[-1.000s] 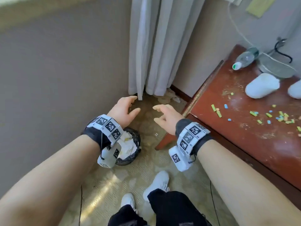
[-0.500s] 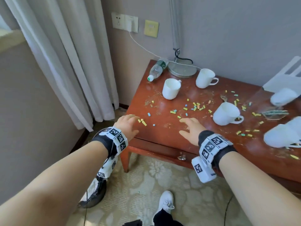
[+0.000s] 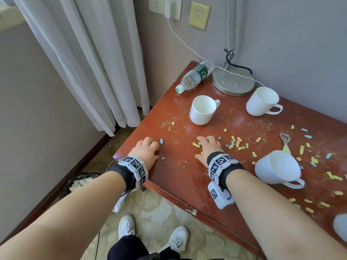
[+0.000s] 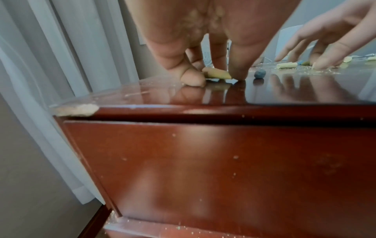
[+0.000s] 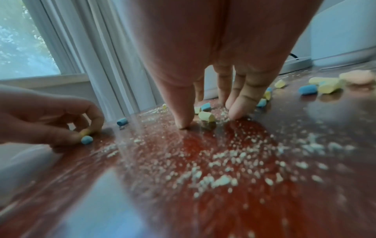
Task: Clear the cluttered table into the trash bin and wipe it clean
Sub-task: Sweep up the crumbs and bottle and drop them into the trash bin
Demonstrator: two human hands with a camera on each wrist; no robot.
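A glossy red-brown table (image 3: 187, 177), strewn with crumbs (image 5: 219, 162) and pastel candy bits (image 3: 237, 143), stands in a corner by white curtains (image 3: 90, 62). The left hand (image 3: 146, 149) pinches a yellow bit (image 4: 216, 74); the right hand (image 3: 208, 146) has its fingertips spread on the top. The trash bin (image 3: 78, 182) sits on the floor, left. The bottle (image 3: 194, 76) has an unreadable green label.

The reddish-brown wooden table (image 3: 180, 177) has a glossy lacquered top that mirrors fingers in the left wrist view, dusted with rough pale crumbs (image 5: 219, 177). The pastel yellow and blue chalk-like pieces (image 3: 237, 144) look matt. The white ceramic mugs (image 3: 202, 109) are smooth, the clear plastic bottle (image 3: 194, 76) crinkled, the round metal lamp base (image 3: 233, 84) brushed, the white curtain (image 3: 90, 62) soft cloth.
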